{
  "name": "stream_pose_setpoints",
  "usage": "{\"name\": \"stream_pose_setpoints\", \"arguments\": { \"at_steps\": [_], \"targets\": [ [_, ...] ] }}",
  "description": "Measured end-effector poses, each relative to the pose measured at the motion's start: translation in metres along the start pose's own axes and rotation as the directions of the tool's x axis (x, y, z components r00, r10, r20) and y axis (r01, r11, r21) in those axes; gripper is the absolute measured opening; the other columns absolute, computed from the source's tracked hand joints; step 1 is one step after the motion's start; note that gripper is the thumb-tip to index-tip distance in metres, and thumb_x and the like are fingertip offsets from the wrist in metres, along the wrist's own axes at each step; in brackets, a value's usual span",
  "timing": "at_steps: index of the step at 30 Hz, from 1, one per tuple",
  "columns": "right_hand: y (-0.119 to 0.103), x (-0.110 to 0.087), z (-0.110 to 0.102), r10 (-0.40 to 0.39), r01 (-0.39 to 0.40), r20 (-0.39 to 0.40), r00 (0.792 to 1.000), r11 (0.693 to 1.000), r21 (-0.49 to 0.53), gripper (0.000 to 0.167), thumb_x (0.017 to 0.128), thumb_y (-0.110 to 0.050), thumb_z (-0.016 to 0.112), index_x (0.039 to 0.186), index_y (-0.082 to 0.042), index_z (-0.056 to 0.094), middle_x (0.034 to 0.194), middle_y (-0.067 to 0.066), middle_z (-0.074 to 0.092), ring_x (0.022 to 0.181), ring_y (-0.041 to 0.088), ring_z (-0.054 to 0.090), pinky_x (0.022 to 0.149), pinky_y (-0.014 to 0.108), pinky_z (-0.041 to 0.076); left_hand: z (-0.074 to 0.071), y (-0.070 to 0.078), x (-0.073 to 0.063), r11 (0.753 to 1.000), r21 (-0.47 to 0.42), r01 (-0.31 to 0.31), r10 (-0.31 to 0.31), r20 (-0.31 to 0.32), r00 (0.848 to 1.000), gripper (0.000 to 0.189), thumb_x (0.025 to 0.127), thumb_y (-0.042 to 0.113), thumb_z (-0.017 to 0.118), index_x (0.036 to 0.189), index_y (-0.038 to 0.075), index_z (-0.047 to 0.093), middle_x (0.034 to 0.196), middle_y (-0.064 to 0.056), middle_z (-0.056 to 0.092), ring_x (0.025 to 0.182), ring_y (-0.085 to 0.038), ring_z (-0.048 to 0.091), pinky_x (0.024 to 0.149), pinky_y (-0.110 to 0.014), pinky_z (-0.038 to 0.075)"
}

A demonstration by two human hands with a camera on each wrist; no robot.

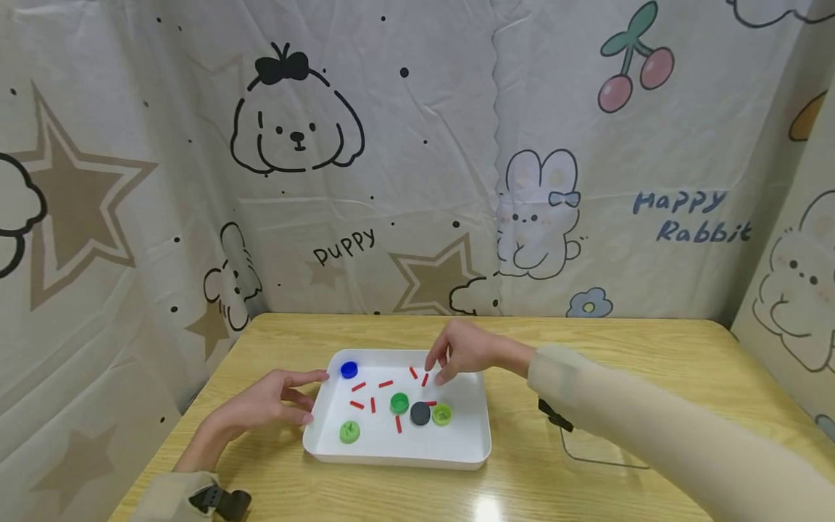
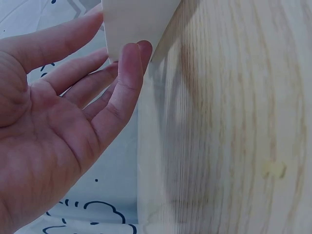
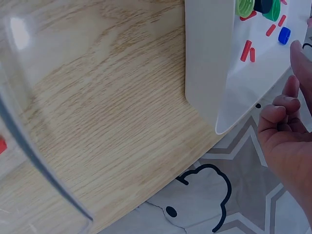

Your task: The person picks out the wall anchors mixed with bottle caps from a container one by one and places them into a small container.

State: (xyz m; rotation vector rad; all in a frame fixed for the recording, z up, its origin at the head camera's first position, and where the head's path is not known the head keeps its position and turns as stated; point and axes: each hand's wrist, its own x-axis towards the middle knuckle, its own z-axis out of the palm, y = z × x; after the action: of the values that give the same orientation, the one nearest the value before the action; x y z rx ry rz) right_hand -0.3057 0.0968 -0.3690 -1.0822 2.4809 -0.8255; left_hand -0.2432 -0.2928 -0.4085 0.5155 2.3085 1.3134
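Left hand [image 1: 274, 399], its fingers loosely extended with nothing held between them, touches the left wall of the white tray [image 1: 437, 449], beside the blue cap [image 1: 349, 370] just inside the rim. Well to its right, in the tray's far half, lies a red stick [image 1: 425, 380] — long axis running mostly away from the person, far end leaning right (a second stick [image 1: 413, 373], just left of it, leans the other way). Right hand [image 1: 466, 348], clearly the nearer, hovers above and right of that first stick — thumb and forefinger narrowly apart, nothing visible between them.
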Motion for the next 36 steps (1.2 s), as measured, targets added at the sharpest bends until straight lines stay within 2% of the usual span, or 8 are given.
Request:
{"name": "stream_pose_setpoints", "arguments": {
  "at_steps": [13, 19, 28, 36],
  "targets": [
    [0.001, 0.01, 0.013, -0.001, -0.001, 0.077, 0.997, 1.0, 0.02, 0.015, 0.085, 0.001, 0.086, 0.099, -0.002, 0.084, 0.069, -0.004, 0.063, 0.067, 0.008, 0.051, 0.063, 0.023, 0.04, -0.001, 0.001, 0.001, 1.0, 0.014, 0.0, 0.0, 0.0, 1.0, 0.077, 0.088, 0.005, 0.08, 0.155, -0.006, 0.045, 0.16, -0.028, 0.042, 0.119, -0.036, 0.065, 0.095, -0.046, 0.055],
    [0.002, 0.014, 0.019, 0.039, -0.041, 0.101, 0.994, 0.999, 0.022, 0.016, 0.084, 0.001, 0.087, 0.099, -0.004, 0.084, 0.07, -0.003, 0.063, 0.069, 0.008, 0.051, 0.065, 0.022, 0.041, 0.0, 0.002, 0.001, 1.0, 0.018, 0.0, 0.0, 0.005, 1.0, 0.077, 0.088, 0.005, 0.08, 0.155, -0.007, 0.045, 0.16, -0.028, 0.042, 0.119, -0.036, 0.065, 0.096, -0.046, 0.055],
    [0.006, 0.019, 0.029, 0.07, -0.073, 0.104, 0.992, 0.997, 0.024, 0.015, 0.081, 0.0, 0.09, 0.093, -0.007, 0.085, 0.068, -0.004, 0.063, 0.067, 0.008, 0.052, 0.063, 0.023, 0.04, -0.001, 0.003, 0.002, 1.0, 0.023, -0.021, 0.021, 0.006, 1.0, 0.077, 0.087, 0.004, 0.08, 0.154, -0.009, 0.045, 0.16, -0.029, 0.041, 0.119, -0.037, 0.065, 0.091, -0.037, 0.056],
    [0.007, 0.021, 0.036, 0.104, -0.107, 0.088, 0.991, 0.994, 0.03, 0.017, 0.08, 0.005, 0.088, 0.088, -0.01, 0.085, 0.067, -0.004, 0.064, 0.066, 0.011, 0.052, 0.062, 0.024, 0.041, -0.001, 0.004, 0.0, 0.999, 0.038, -0.013, 0.013, 0.004, 1.0, 0.077, 0.087, 0.004, 0.081, 0.153, -0.009, 0.046, 0.159, -0.03, 0.042, 0.119, -0.037, 0.066, 0.096, -0.046, 0.055]
  ]
}}
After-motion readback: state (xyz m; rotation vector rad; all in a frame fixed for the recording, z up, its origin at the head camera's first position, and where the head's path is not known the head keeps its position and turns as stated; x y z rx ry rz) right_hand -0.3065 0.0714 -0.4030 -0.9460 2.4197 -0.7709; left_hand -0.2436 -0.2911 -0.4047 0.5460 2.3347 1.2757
